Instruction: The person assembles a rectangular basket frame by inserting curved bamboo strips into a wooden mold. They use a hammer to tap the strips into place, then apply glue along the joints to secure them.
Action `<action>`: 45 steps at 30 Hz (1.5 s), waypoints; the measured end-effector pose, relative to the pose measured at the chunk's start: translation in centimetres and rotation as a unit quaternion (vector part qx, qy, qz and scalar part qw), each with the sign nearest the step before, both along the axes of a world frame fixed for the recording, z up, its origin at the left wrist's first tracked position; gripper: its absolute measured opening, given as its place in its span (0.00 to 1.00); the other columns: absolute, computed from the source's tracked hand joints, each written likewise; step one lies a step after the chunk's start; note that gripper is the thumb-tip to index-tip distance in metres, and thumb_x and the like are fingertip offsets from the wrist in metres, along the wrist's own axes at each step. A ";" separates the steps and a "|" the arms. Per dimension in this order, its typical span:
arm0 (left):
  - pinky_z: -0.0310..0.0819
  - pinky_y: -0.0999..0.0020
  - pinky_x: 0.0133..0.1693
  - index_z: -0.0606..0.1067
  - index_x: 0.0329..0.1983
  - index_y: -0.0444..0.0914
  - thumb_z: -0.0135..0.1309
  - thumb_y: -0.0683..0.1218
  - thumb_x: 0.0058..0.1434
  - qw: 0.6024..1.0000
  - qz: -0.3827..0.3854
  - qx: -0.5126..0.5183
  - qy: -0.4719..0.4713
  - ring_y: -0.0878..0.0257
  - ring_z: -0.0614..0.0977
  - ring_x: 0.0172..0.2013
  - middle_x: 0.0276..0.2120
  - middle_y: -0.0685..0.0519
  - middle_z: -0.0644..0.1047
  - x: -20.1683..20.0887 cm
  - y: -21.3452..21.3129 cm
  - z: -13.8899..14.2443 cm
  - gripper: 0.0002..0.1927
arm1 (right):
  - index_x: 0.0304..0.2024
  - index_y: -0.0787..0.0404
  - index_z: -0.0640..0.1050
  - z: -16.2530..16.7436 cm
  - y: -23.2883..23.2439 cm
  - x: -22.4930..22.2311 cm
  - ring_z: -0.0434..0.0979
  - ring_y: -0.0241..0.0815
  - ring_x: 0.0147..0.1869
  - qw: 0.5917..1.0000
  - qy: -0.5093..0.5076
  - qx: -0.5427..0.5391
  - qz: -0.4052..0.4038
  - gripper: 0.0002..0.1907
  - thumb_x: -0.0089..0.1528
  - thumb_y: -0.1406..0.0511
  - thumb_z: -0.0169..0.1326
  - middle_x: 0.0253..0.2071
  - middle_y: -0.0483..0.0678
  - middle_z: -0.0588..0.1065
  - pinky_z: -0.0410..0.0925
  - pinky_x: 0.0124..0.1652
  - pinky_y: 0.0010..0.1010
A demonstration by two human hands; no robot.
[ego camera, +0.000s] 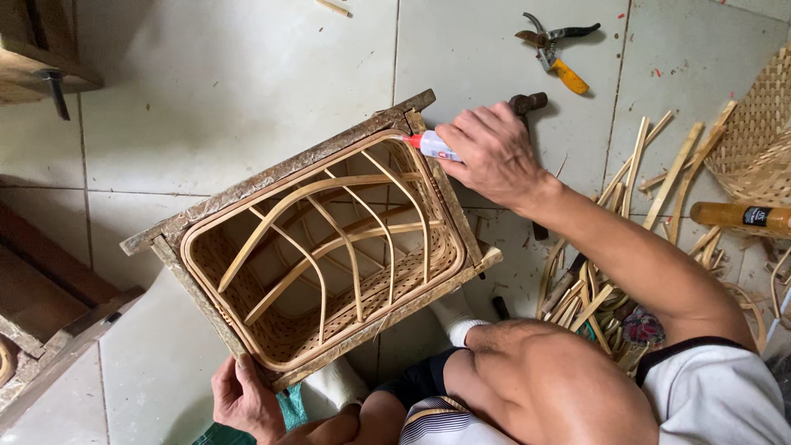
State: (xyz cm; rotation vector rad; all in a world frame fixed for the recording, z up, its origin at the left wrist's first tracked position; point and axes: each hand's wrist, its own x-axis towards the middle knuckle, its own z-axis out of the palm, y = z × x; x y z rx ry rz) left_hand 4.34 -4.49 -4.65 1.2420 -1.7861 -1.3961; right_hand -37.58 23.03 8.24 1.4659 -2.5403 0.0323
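— Two hands on one piece. Nearest us, the left hand (244, 398) is curled shut round the lower corner of the wooden frame (272, 177), steadying it above the knees.

— And what sits inside that frame?

— A woven bamboo basket (329, 272), set into it mouth up, curved ribs crossing the opening. Its long axis runs from lower left to upper right, the same line as the frame.

— Where is the other hand?

— Farther out, at the upper right corner. The right hand (494, 152) is closed on a small glue bottle (434, 147), whose red nozzle points left and touches, or nearly touches, the basket rim just where it meets the frame. So the rim lies directly left of that hand; the right hand is far the nearer to that corner.

— Beyond that?

— On the tiled floor (247, 91), yellow-handled pruning shears (554, 51) well apart, and bamboo strips (659, 165) scattered to the right.
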 end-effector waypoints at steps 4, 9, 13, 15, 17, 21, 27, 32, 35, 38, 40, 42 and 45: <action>0.77 0.75 0.45 0.78 0.52 0.30 0.56 0.39 0.76 1.000 -0.010 -0.013 -0.012 0.69 0.79 0.39 0.42 0.50 0.80 -0.2 0.0 0.3 0.07 | 0.47 0.61 0.80 -0.4 -0.3 -0.7 0.71 0.37 0.38 0.999 0.021 0.029 0.005 0.17 0.63 0.57 0.69 0.36 0.44 0.74 0.61 0.41 0.33; 0.76 0.76 0.44 0.78 0.52 0.30 0.56 0.39 0.77 1.000 -0.002 0.010 0.007 0.70 0.79 0.39 0.41 0.51 0.80 -0.1 0.0 0.3 0.06 | 0.47 0.62 0.80 -0.5 2.1 1.2 0.74 0.36 0.35 0.982 -0.146 -0.045 -0.110 0.18 0.62 0.56 0.65 0.36 0.46 0.77 0.66 0.36 0.31; 0.77 0.75 0.49 0.78 0.51 0.28 0.56 0.38 0.78 0.999 -0.027 -0.032 0.008 0.69 0.79 0.42 0.42 0.49 0.80 0.2 0.1 0.1 0.06 | 0.44 0.65 0.79 -1.5 4.9 5.4 0.78 0.32 0.27 0.774 -0.537 -0.183 -0.282 0.21 0.64 0.53 0.58 0.30 0.45 0.78 0.73 0.26 0.22; 0.76 0.76 0.46 0.78 0.52 0.28 0.56 0.39 0.78 1.000 -0.014 -0.008 0.008 0.69 0.79 0.40 0.41 0.49 0.80 0.3 0.2 0.0 0.06 | 0.42 0.66 0.79 -2.8 5.7 7.2 0.77 0.31 0.27 0.672 -0.631 -0.255 -0.292 0.22 0.65 0.52 0.56 0.29 0.44 0.77 0.73 0.27 0.21; 0.76 0.76 0.44 0.78 0.52 0.29 0.56 0.39 0.78 1.000 -0.008 0.013 0.022 0.70 0.79 0.38 0.41 0.49 0.80 0.3 0.2 -0.1 0.07 | 0.42 0.67 0.79 -4.1 6.0 8.2 0.73 0.29 0.29 0.623 -0.661 -0.311 -0.279 0.23 0.66 0.51 0.57 0.29 0.43 0.75 0.70 0.29 0.20; 0.76 0.76 0.44 0.77 0.53 0.28 0.56 0.39 0.77 0.999 -0.005 0.023 0.038 0.69 0.80 0.39 0.41 0.49 0.81 0.4 0.3 -0.3 0.08 | 0.34 0.64 0.77 -5.8 6.1 8.1 0.72 0.30 0.26 0.623 -0.647 -0.312 -0.310 0.22 0.64 0.50 0.57 0.26 0.43 0.73 0.68 0.26 0.20; 0.78 0.76 0.44 0.77 0.54 0.29 0.56 0.40 0.77 0.999 -0.012 0.009 0.038 0.69 0.81 0.40 0.41 0.48 0.81 0.5 0.1 -0.7 0.08 | 0.32 0.63 0.77 -6.6 5.4 7.0 0.71 0.28 0.24 0.612 -0.652 -0.328 -0.305 0.22 0.63 0.50 0.56 0.24 0.42 0.72 0.68 0.24 0.21; 0.78 0.76 0.43 0.78 0.53 0.29 0.57 0.41 0.77 1.000 -0.013 0.001 0.027 0.69 0.81 0.39 0.40 0.49 0.81 0.6 0.1 -0.7 0.08 | 0.31 0.64 0.77 -6.5 5.3 7.0 0.69 0.28 0.22 0.572 -0.665 -0.348 -0.331 0.23 0.63 0.49 0.55 0.23 0.42 0.70 0.65 0.21 0.20; 0.78 0.77 0.43 0.78 0.52 0.29 0.57 0.41 0.77 0.999 -0.012 0.004 0.031 0.70 0.80 0.38 0.40 0.49 0.81 0.6 0.1 -0.6 0.08 | 0.32 0.64 0.78 -5.7 5.6 7.5 0.67 0.27 0.23 0.559 -0.668 -0.337 -0.356 0.24 0.63 0.49 0.54 0.23 0.41 0.70 0.63 0.21 0.19; 0.77 0.77 0.43 0.78 0.53 0.29 0.57 0.41 0.78 0.999 -0.010 0.001 0.032 0.70 0.80 0.38 0.40 0.50 0.81 0.7 0.2 -0.7 0.08 | 0.33 0.63 0.80 -4.7 6.5 9.2 0.67 0.29 0.20 0.603 -0.652 -0.308 -0.339 0.25 0.62 0.47 0.52 0.21 0.41 0.70 0.62 0.19 0.20; 0.76 0.77 0.44 0.78 0.53 0.28 0.57 0.41 0.78 1.000 -0.011 -0.008 0.017 0.71 0.79 0.39 0.40 0.51 0.81 0.9 0.2 -0.7 0.09 | 0.33 0.64 0.78 -4.1 7.6 11.0 0.68 0.29 0.23 0.593 -0.658 -0.320 -0.337 0.25 0.63 0.48 0.52 0.23 0.41 0.70 0.64 0.21 0.21; 0.75 0.78 0.44 0.78 0.53 0.28 0.57 0.41 0.78 1.000 -0.016 -0.013 0.013 0.71 0.78 0.38 0.39 0.51 0.80 1.1 0.3 -0.8 0.09 | 0.34 0.65 0.78 -3.9 8.8 12.9 0.69 0.29 0.25 0.587 -0.662 -0.328 -0.330 0.24 0.64 0.48 0.53 0.25 0.42 0.71 0.65 0.23 0.21; 0.75 0.78 0.43 0.78 0.53 0.29 0.57 0.41 0.79 1.000 -0.020 0.000 0.021 0.71 0.78 0.37 0.38 0.52 0.80 1.3 0.3 -0.8 0.09 | 0.33 0.66 0.77 -4.3 10.0 14.9 0.70 0.30 0.26 0.584 -0.667 -0.331 -0.323 0.24 0.65 0.50 0.54 0.26 0.44 0.72 0.64 0.25 0.22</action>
